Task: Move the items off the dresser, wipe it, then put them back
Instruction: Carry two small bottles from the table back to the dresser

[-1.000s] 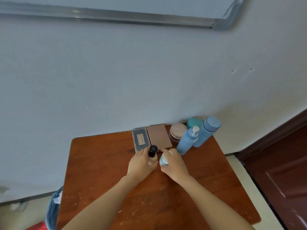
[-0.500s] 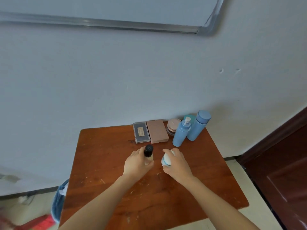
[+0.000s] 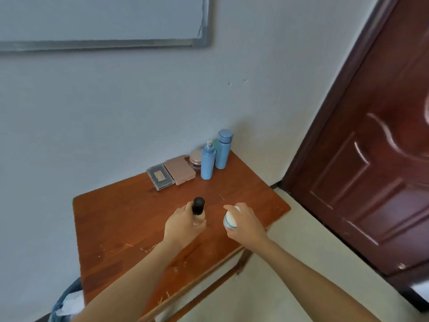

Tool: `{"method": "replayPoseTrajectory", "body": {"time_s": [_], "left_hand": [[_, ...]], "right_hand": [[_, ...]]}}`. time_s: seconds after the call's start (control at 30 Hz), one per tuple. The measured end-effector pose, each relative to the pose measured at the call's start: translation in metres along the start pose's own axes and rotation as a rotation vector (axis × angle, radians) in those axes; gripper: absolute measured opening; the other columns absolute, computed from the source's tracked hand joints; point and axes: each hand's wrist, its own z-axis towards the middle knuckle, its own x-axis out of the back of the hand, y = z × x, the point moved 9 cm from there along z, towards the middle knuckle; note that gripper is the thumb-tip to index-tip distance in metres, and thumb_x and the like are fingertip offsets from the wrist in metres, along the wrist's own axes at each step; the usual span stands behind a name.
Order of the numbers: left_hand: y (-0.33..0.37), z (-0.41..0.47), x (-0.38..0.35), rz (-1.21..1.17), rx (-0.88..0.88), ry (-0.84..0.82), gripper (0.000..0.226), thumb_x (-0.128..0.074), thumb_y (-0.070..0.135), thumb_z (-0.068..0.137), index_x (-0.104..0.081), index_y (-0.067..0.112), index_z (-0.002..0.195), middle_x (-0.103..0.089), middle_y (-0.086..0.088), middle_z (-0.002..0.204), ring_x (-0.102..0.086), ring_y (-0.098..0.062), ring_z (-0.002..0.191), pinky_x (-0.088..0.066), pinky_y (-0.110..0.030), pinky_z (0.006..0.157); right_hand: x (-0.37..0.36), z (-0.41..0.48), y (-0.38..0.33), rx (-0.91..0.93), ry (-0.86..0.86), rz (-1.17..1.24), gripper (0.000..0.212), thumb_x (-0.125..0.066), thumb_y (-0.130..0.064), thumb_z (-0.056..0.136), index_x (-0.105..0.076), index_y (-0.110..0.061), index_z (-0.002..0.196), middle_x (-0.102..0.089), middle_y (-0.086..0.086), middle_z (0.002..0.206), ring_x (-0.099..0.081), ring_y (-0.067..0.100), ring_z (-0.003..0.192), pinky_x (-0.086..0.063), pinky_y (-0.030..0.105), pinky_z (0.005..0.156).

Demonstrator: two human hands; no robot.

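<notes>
Gripping a black-capped bottle (image 3: pixel 198 211) in our left hand (image 3: pixel 183 225), we hold it upright over the middle of the desk (image 3: pixel 111 219). Our right hand (image 3: pixel 246 225) wraps a white jar (image 3: pixel 229 220) with a blue stripe, near the desk's right edge. At the far end, against the wall, sit a clear case (image 3: pixel 160 177), a pink palette (image 3: pixel 179 170), a round jar (image 3: pixel 195 159) and two blue bottles (image 3: pixel 207 161), close together. A dark door (image 3: pixel 362 159) stands right.

Dresser (image 3: pixel 130 219) stands against the wall, door (image 3: pixel 371 159) to its right. Two cases (image 3: pixel 171 174), a jar (image 3: pixel 195 159) and two bottles (image 3: pixel 214 156) line its rear edge.
</notes>
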Motion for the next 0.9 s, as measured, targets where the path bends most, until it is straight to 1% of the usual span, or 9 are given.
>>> {"method": "replayPoseTrajectory", "body": {"time_s": [0.13, 0.2, 0.23, 0.37, 0.43, 0.53, 0.67, 0.8, 0.9], "left_hand": [[0.026, -0.032, -0.020, -0.034, -0.143, -0.169, 0.013, -0.053, 0.032, 0.084, -0.042, 0.024, 0.083, -0.054, 0.006, 0.079, -0.055, -0.017, 0.077, -0.041, -0.027, 0.062], [0.033, -0.058, -0.030, -0.040, -0.180, -0.241, 0.016, -0.047, 0.032, 0.086, -0.039, 0.025, 0.074, -0.052, 0.006, 0.073, -0.054, -0.018, 0.073, -0.039, -0.028, 0.061], [0.038, -0.073, -0.035, -0.035, -0.210, -0.269, 0.017, -0.045, 0.032, 0.086, -0.038, 0.023, 0.073, -0.052, 0.005, 0.072, -0.053, -0.018, 0.072, -0.038, -0.029, 0.060], [0.071, -0.131, -0.060, -0.031, -0.382, -0.393, 0.013, -0.048, 0.032, 0.082, -0.042, 0.021, 0.083, -0.056, 0.000, 0.080, -0.056, -0.022, 0.078, -0.041, -0.030, 0.066], [0.096, -0.166, -0.072, -0.045, -0.469, -0.479, 0.015, -0.051, 0.030, 0.081, -0.041, 0.019, 0.084, -0.052, 0.000, 0.078, -0.055, -0.023, 0.078, -0.039, -0.029, 0.065], [0.141, -0.225, -0.089, -0.055, -0.612, -0.561, 0.015, -0.052, 0.028, 0.081, -0.042, 0.020, 0.089, -0.051, 0.001, 0.081, -0.054, -0.023, 0.080, -0.042, -0.030, 0.069], [0.193, -0.308, -0.110, -0.049, -0.783, -0.649, 0.022, -0.053, 0.027, 0.084, -0.049, 0.013, 0.100, -0.052, 0.002, 0.083, -0.050, -0.020, 0.078, -0.038, -0.026, 0.067], [0.237, -0.395, -0.136, -0.028, -0.901, -0.697, 0.011, -0.052, 0.026, 0.084, -0.044, 0.020, 0.089, -0.052, 0.004, 0.079, -0.052, -0.019, 0.077, -0.035, -0.026, 0.064], [0.266, -0.463, -0.164, -0.048, -0.920, -0.725, 0.011, -0.051, 0.027, 0.083, -0.041, 0.021, 0.083, -0.051, 0.005, 0.073, -0.053, -0.020, 0.074, -0.035, -0.026, 0.061]], "right_hand": [[0.021, -0.070, 0.014, -0.179, 0.198, 0.035, 0.052, -0.060, -0.026, 0.085, -0.040, -0.025, 0.133, -0.038, 0.006, 0.130, -0.040, 0.022, 0.118, -0.044, 0.031, 0.092], [0.025, -0.115, 0.016, -0.289, 0.257, 0.023, 0.051, -0.059, -0.026, 0.084, -0.042, -0.025, 0.132, -0.040, 0.006, 0.128, -0.041, 0.024, 0.116, -0.044, 0.033, 0.091], [0.025, -0.139, 0.017, -0.347, 0.272, 0.021, 0.051, -0.060, -0.025, 0.084, -0.042, -0.025, 0.131, -0.041, 0.006, 0.128, -0.041, 0.024, 0.116, -0.044, 0.033, 0.091], [0.018, -0.244, 0.023, -0.553, 0.259, 0.002, 0.054, -0.060, -0.025, 0.083, -0.040, -0.028, 0.133, -0.036, 0.006, 0.132, -0.039, 0.025, 0.119, -0.044, 0.036, 0.095], [0.019, -0.298, 0.026, -0.638, 0.271, -0.012, 0.054, -0.059, -0.026, 0.084, -0.039, -0.027, 0.134, -0.036, 0.007, 0.132, -0.039, 0.026, 0.118, -0.043, 0.035, 0.095], [0.025, -0.379, 0.031, -0.759, 0.353, -0.007, 0.054, -0.061, -0.022, 0.082, -0.042, -0.024, 0.132, -0.039, 0.010, 0.129, -0.042, 0.028, 0.115, -0.043, 0.033, 0.091], [0.028, -0.479, 0.039, -0.911, 0.416, -0.004, 0.058, -0.063, -0.018, 0.079, -0.040, -0.022, 0.132, -0.040, 0.010, 0.126, -0.042, 0.027, 0.115, -0.042, 0.032, 0.091], [0.021, -0.579, 0.050, -1.029, 0.447, -0.010, 0.059, -0.063, -0.020, 0.080, -0.038, -0.023, 0.134, -0.038, 0.008, 0.129, -0.040, 0.026, 0.116, -0.042, 0.031, 0.092], [0.013, -0.657, 0.065, -1.090, 0.452, -0.002, 0.059, -0.062, -0.021, 0.081, -0.037, -0.024, 0.134, -0.037, 0.008, 0.131, -0.040, 0.026, 0.117, -0.044, 0.031, 0.092]]}}
